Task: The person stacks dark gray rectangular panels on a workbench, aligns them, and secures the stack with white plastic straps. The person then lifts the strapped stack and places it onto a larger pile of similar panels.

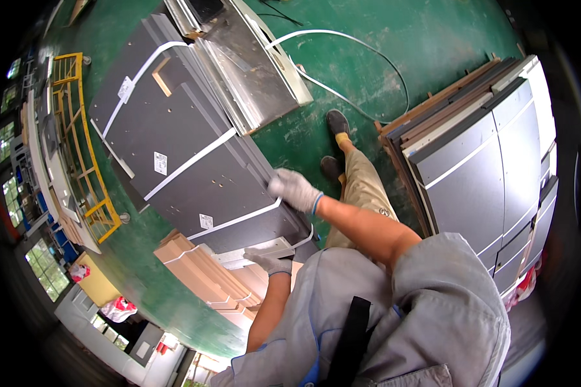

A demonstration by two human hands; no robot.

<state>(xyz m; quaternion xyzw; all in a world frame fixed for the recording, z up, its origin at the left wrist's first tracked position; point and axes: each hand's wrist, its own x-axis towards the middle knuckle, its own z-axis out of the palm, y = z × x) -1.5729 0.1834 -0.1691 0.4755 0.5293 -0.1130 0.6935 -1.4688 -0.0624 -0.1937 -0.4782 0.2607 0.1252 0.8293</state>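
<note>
My right hand (295,190), in a pale grey glove with a blue cuff, is closed at the right edge of a tall stack of dark grey panels (193,151). A white strap (239,220) around the stack runs up to just below this hand; whatever the curled fingers hold is hidden. Lower down, my left hand (269,263), gloved too, has its fingers stretched out along a pale narrow board (235,256) at the near end of the stack. Two more white straps cross the panels, which carry small white labels (161,163).
Strapped brown boards (203,274) stand at the lower left. Beyond the stack lies a shiny metal-topped piece (255,77). A loose white strap (342,33) loops over the green floor (361,71). Another strapped panel stack (484,161) stands right; a yellow rack (84,148) is far left.
</note>
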